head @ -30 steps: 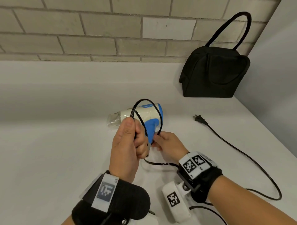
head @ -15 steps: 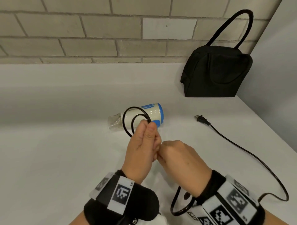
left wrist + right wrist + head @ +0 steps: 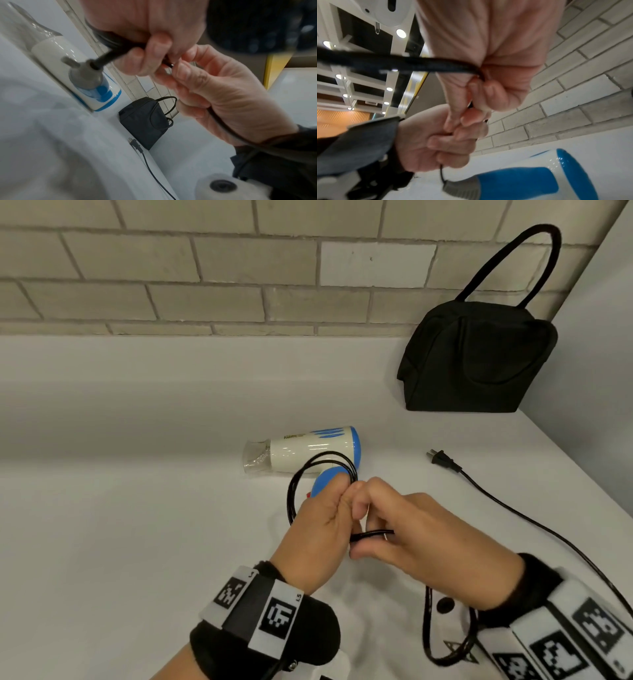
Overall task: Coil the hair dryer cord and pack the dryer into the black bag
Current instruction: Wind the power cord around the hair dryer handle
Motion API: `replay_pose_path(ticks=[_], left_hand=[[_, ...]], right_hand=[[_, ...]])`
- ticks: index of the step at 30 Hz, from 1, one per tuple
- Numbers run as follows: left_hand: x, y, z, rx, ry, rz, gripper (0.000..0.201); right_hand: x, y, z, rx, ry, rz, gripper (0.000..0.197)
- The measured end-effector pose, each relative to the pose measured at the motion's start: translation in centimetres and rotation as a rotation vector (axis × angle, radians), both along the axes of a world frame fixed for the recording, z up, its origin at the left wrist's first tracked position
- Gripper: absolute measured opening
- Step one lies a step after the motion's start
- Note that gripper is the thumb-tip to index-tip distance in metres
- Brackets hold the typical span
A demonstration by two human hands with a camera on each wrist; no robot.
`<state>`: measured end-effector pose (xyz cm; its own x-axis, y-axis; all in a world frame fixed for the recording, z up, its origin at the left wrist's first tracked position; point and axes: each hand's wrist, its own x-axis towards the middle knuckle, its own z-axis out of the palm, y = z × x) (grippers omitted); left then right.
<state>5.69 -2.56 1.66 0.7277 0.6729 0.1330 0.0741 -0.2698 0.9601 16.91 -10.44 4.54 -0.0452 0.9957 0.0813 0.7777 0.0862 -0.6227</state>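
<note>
The white and blue hair dryer (image 3: 310,449) lies on its side on the white counter, nozzle to the left. My left hand (image 3: 322,529) grips a small coil of the black cord (image 3: 294,491) just in front of the dryer's blue handle (image 3: 513,180). My right hand (image 3: 404,529) pinches the cord (image 3: 402,65) right beside the left hand's fingers (image 3: 154,54). From there the cord loops under my right wrist and trails right to the plug (image 3: 442,459). The black bag (image 3: 479,361) stands shut at the back right corner.
A brick wall (image 3: 205,268) runs along the back of the counter (image 3: 120,525). A grey side wall (image 3: 603,371) closes the right side behind the bag. The loose cord (image 3: 531,525) lies across the counter's right part.
Both hands have moved nearer and a little right, uncovering the dryer's body. My right hand has brought another length of cord up to the coil held by the left.
</note>
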Motion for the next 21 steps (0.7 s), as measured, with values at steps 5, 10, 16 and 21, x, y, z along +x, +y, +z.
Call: replay_pose_path(ticks=[5,10,16,21], left_hand=[[-0.4,-0.2,0.4,-0.06,0.073,-0.154,0.035],[-0.8,-0.3,0.3,0.01,0.208,-0.228,0.032],[-1.8,0.5,0.1,-0.143,0.237,-0.269,0.052],[-3.1,1.0,0.0,-0.552,-0.001,-0.366,0.045]], right_hand=[[1.6,1.0,0.2,-0.071,-0.205,0.062,0.066],[2.5,1.7,0.1,0.169,-0.628,0.082,0.02],[4.2,3.4,-2.4,0.485,-0.716,0.163,0.027],[5.4,3.9,-2.8,0.355,-0.23,-0.203,0.031]])
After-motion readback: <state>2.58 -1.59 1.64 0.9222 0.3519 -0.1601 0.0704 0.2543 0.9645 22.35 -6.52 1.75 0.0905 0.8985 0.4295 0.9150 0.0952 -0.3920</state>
